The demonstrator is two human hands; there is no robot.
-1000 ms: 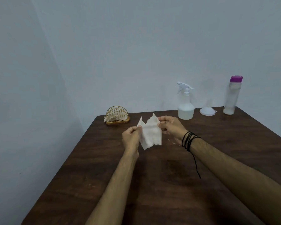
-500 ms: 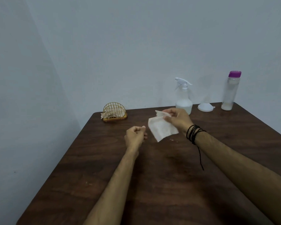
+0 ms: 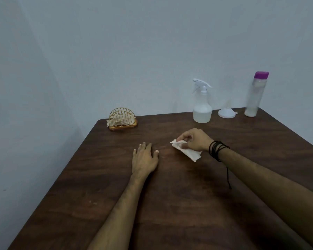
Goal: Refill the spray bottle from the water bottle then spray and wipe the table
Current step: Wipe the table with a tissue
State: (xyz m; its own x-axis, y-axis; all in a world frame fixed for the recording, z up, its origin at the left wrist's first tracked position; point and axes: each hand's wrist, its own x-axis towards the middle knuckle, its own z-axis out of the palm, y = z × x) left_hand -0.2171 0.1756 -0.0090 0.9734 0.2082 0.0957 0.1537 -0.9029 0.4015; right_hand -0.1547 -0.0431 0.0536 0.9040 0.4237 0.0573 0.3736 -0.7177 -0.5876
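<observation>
— Two hands on a dark brown wood table (image 3: 170,204), by plain pale walls (image 3: 134,51)?

— Yes. Left hand (image 3: 145,160) flat, fingers spread; right hand (image 3: 194,139) pinching a white tissue (image 3: 189,152) down on the wood.

— Bottles?

— Spray bottle (image 3: 202,107), funnel (image 3: 226,112), water bottle (image 3: 256,94) standing along the far edge — wire holder (image 3: 122,119) at the far left corner.

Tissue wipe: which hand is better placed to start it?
Right. The right hand already pinches the tissue against the table. The left hand lies flat and empty beside it, likely just bracing.

gold wire napkin holder (image 3: 122,119), white funnel (image 3: 227,112)
</observation>
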